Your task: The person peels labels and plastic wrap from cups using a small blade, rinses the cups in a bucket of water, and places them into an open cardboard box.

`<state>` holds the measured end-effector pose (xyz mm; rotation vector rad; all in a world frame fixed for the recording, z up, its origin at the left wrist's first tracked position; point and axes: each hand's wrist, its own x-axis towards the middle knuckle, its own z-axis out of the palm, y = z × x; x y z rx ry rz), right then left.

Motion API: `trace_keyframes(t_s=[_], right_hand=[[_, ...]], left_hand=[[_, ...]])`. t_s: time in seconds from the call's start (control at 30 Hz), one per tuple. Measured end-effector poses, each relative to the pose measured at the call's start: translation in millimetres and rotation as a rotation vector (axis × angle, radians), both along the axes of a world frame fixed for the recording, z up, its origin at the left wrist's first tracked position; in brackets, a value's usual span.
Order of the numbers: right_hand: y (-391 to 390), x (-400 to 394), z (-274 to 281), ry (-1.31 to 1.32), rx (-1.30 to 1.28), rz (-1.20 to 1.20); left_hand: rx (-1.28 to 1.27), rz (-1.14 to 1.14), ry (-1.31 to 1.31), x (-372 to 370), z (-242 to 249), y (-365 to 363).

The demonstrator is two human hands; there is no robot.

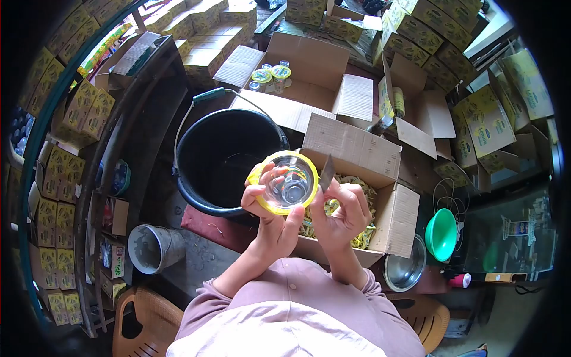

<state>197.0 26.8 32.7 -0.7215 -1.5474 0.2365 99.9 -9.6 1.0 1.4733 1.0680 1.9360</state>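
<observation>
My left hand (276, 229) is closed around a clear plastic cup (289, 189) with a yellow rim, tilted so that I look into its round opening. The fingers show through the clear wall. Close by on the right, my right hand (342, 217) pinches a small knife (326, 172), its dark blade pointing up beside the yellow rim. The knife's handle is hidden in the fingers. Beneath both hands stands an open cardboard box (352, 146) holding a heap of yellow and white strips (361, 239).
A large black bucket (205, 134) with a wire handle stands at the left. Behind is an open carton (306, 50) with several lidded cups (271, 75). A green bowl (441, 235) and metal bowl (410, 271) sit at the right. A grey bucket (156, 249) stands lower left.
</observation>
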Motion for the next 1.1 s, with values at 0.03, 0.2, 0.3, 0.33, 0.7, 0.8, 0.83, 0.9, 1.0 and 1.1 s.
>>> trace_keyframes(t_s=[0.03, 0.2, 0.3, 0.33, 0.7, 0.8, 0.83, 0.9, 1.0, 1.1], right_hand=[[-2, 1, -2, 0.005, -0.013, -0.01], [-8, 1, -3, -0.034, 0.007, -0.015], [-8, 1, -2, -0.055, 0.011, -0.028], [-8, 1, -3, -0.061, 0.02, -0.045], [-4, 12, -5, -0.028, -0.013, -0.052], [-9, 13, -5, -0.07, 0.009, -0.077], [-9, 12, -6, -0.072, 0.017, -0.073], [-9, 10, -8, -0.074, 0.033, -0.066], [-8, 11, -6, -0.089, 0.056, -0.102], [-7, 13, -5, -0.104, 0.05, -0.12]], left_hand=[[-0.005, -0.013, -0.027, 0, 1, 0], [-0.02, 0.015, -0.033, 3, 1, 2], [-0.046, -0.031, -0.063, 5, 2, 1], [-0.057, -0.052, -0.072, 5, 3, 0], [-0.093, -0.094, -0.077, 6, 2, -1], [-0.089, -0.079, -0.086, 6, 1, 0], [-0.084, -0.083, -0.087, 6, 2, 0], [-0.093, -0.087, -0.083, 7, 3, -1], [-0.119, -0.095, -0.077, 9, 3, -4], [-0.116, -0.109, -0.071, 11, 3, -4]])
